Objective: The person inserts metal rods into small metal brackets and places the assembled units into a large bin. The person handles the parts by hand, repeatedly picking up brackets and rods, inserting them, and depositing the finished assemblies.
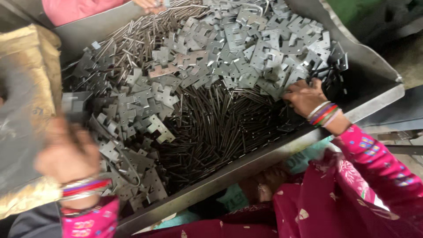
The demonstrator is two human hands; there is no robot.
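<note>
Nearest, we see our left hand (66,156), blurred, fingers' grip impossible to tell, at the metal tray's (264,154) left edge | our right hand (304,96), fingers curled down into flat grey metal brackets (246,48) | dark thin rods (211,128) between | far off, another person's hand (150,4).

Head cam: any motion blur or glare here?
Head view: left hand and the cardboard box beside it smeared by motion blur; right hand on the metal plates is fairly sharp; soft daylight, no harsh glare, dark rods underexposed.
</note>
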